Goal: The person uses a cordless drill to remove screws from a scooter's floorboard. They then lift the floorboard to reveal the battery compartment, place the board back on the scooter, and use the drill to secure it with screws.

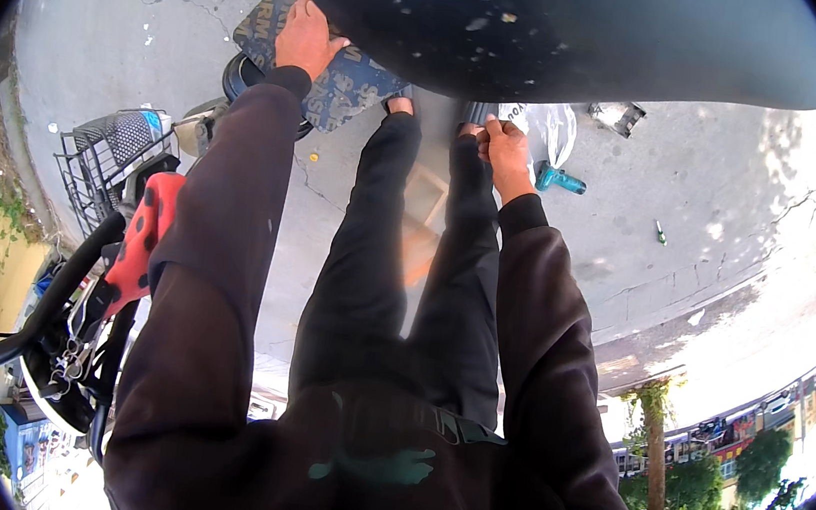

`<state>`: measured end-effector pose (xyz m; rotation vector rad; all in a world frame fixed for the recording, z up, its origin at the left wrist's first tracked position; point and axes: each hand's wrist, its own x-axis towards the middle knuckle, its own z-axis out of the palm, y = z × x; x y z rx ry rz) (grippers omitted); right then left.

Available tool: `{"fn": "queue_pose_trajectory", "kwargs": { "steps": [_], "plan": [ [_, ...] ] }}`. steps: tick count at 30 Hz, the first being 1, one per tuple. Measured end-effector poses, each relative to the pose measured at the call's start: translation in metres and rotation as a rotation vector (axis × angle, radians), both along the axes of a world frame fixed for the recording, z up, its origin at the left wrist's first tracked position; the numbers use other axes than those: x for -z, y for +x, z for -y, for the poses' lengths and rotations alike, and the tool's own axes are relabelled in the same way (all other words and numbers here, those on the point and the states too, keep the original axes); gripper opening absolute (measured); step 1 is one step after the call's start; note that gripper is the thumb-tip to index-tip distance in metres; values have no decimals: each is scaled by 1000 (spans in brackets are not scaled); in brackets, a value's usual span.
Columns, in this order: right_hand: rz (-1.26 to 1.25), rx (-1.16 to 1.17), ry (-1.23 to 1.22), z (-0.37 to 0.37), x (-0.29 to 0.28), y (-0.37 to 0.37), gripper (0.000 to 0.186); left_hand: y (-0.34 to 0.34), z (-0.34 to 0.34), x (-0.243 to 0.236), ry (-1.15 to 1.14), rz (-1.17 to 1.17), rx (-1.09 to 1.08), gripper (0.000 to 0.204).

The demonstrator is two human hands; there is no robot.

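My left hand lies with its fingers stretched over a flat dark-blue piece with printed lettering. Whether its fingertips grip the edge is hard to see. The fingers of my right hand are curled together, close to my right foot and a white plastic bag; anything inside them is hidden. A large, smooth dark object with pale specks fills the top of the view, above both hands. Just right of my right hand, a teal power drill rests on the ground.
At the left stand a black wire basket, a red cover with black spots and a black handlebar. A small green item and a white-and-black object lie on the grey pavement at the right. A tree trunk shows lower right.
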<state>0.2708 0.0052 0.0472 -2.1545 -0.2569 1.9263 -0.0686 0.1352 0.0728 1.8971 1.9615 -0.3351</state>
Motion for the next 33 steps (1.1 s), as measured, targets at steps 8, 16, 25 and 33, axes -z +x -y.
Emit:
{"fn": "queue_pose_trajectory", "kwargs": {
  "steps": [8, 16, 25, 33],
  "plan": [
    [88, 66, 116, 61, 48, -5, 18, -35, 5, 51, 12, -112, 320, 74],
    [2, 298, 35, 58, 37, -25, 11, -20, -7, 27, -12, -53, 296, 67],
    [-37, 192, 67, 9, -6, -20, 17, 4, -10, 10, -36, 9, -58, 60],
    [-94, 149, 164, -31, 24, -35, 38, -10, 9, 13, 92, -66, 31, 65]
  ]
}}
